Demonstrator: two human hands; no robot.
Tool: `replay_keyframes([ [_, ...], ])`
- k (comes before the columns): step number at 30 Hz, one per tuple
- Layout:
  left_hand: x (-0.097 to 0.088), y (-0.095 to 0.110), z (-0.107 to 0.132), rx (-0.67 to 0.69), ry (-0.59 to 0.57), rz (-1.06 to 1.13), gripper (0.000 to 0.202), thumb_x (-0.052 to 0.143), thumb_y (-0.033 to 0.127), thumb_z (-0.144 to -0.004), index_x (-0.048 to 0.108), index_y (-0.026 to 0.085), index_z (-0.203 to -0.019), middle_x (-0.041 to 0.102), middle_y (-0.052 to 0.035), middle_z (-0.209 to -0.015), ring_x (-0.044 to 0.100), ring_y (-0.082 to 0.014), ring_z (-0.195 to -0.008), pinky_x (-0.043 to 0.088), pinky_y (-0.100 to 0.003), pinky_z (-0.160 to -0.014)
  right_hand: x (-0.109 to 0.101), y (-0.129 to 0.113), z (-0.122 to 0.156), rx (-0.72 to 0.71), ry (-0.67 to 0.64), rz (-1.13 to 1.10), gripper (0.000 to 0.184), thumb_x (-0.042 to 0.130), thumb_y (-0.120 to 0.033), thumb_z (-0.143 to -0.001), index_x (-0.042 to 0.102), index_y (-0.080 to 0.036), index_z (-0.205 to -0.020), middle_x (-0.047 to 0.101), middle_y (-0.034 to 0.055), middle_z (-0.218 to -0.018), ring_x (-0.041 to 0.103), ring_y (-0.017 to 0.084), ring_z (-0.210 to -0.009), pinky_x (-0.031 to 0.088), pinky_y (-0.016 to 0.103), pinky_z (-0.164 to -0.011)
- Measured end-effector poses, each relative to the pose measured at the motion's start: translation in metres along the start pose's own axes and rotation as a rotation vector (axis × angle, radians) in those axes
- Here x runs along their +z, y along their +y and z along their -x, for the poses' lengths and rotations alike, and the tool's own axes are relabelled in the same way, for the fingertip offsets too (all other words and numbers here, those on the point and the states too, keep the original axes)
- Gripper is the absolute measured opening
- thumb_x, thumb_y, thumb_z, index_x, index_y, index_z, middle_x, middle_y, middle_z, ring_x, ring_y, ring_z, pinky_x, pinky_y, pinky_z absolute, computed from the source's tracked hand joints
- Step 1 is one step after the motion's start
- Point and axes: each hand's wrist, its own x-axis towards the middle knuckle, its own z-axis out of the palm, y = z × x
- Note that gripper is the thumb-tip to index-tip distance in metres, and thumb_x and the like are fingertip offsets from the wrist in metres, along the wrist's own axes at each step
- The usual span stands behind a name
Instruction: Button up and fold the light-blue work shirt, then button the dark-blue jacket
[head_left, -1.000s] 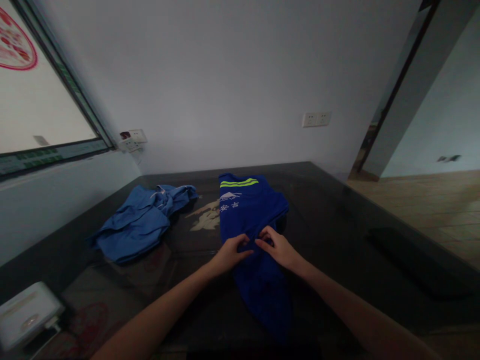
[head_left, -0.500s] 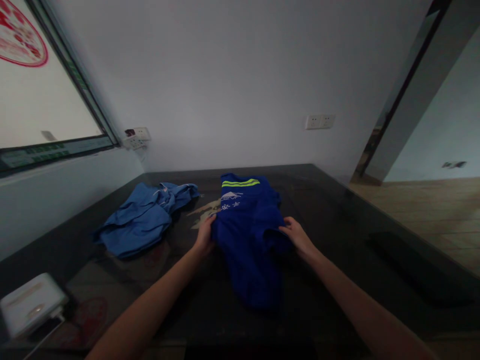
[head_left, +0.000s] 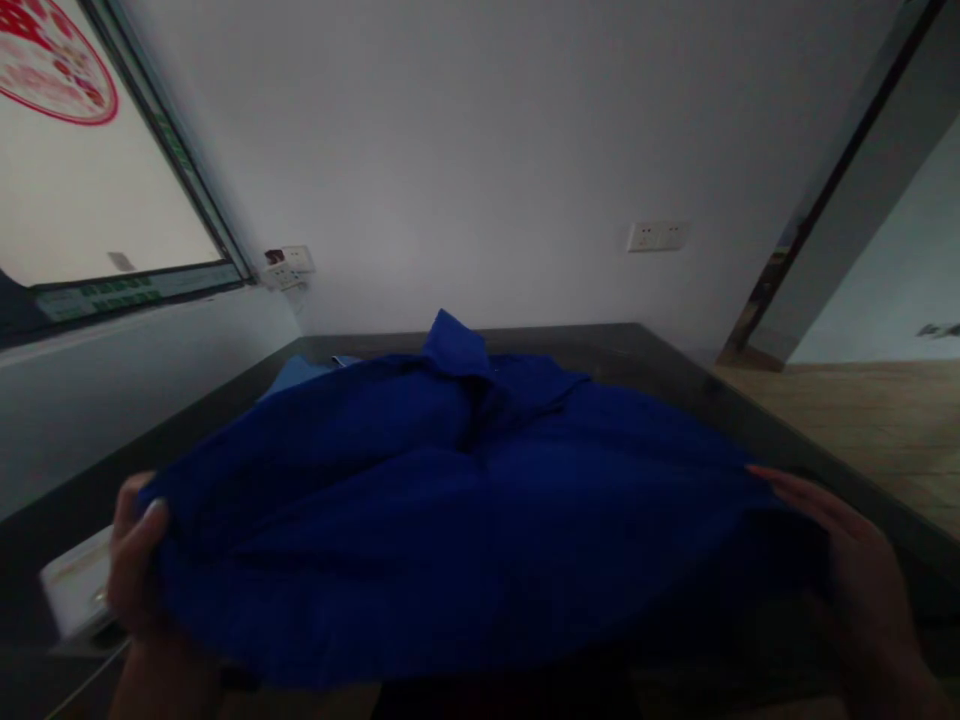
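A dark blue shirt (head_left: 465, 500) is spread wide and lifted above the dark table (head_left: 675, 370), filling most of the lower view. My left hand (head_left: 135, 570) grips its left edge, fingers curled into the cloth. My right hand (head_left: 847, 560) holds its right edge, fingers closed along the hem. The shirt's collar points away from me toward the far wall. Most of the tabletop is hidden behind the cloth.
A lighter blue garment (head_left: 300, 370) peeks out at the back left, behind the shirt. A white box (head_left: 75, 590) sits at the table's near left edge. Wall sockets (head_left: 289, 265) are at the back left corner, and a doorway opens at right.
The folded shirt lay on the table with my hands at its sides. Now both hands have pulled apart and toward me, opening the shirt out wide and raising it.
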Motion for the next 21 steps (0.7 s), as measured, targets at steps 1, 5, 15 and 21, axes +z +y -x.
replay_keyframes([
  [1,-0.008,-0.005,0.010,-0.034,-0.024,-0.006,0.030,0.056,0.058,-0.070,0.046,0.030,-0.072,0.048,0.0038,-0.059,0.052,-0.0195,-0.060,0.049,-0.030,-0.051,-0.009,0.012,0.008,0.030,-0.017,0.046,0.026,0.065,-0.047,-0.067,0.074,-0.032,-0.087,0.071,0.0059,-0.104,0.063,0.034,-0.101,0.056,0.042,-0.073],
  [5,-0.005,-0.025,0.035,-0.302,-0.155,-0.077,0.044,0.077,0.047,-0.052,0.051,0.030,-0.081,0.053,0.0072,-0.059,0.049,-0.0153,-0.048,0.041,-0.024,-0.039,-0.033,0.052,0.017,0.046,-0.274,0.376,0.032,0.063,-0.053,-0.063,0.077,-0.029,-0.080,0.074,0.0066,-0.096,0.066,0.034,-0.094,0.057,0.043,-0.074],
  [15,0.040,-0.046,0.007,0.303,-0.109,-0.746,0.040,0.056,0.044,-0.075,0.060,0.021,-0.108,0.054,-0.0115,-0.115,0.050,-0.0340,-0.110,0.038,-0.056,-0.097,0.009,0.035,-0.012,-0.332,-0.335,0.589,0.034,0.054,-0.049,-0.075,0.072,-0.026,-0.091,0.069,0.0085,-0.096,0.065,0.028,-0.089,0.052,0.043,-0.080],
  [21,0.098,0.002,-0.007,0.522,-0.547,-0.546,0.026,0.055,0.033,-0.081,0.064,0.023,-0.103,0.060,-0.0068,-0.112,0.052,-0.0279,-0.110,0.035,-0.046,-0.103,0.047,-0.018,-0.021,-0.647,-0.247,0.739,0.029,0.047,-0.038,-0.084,0.068,-0.024,-0.098,0.061,0.0099,-0.107,0.058,0.027,-0.101,0.044,0.044,-0.092],
])
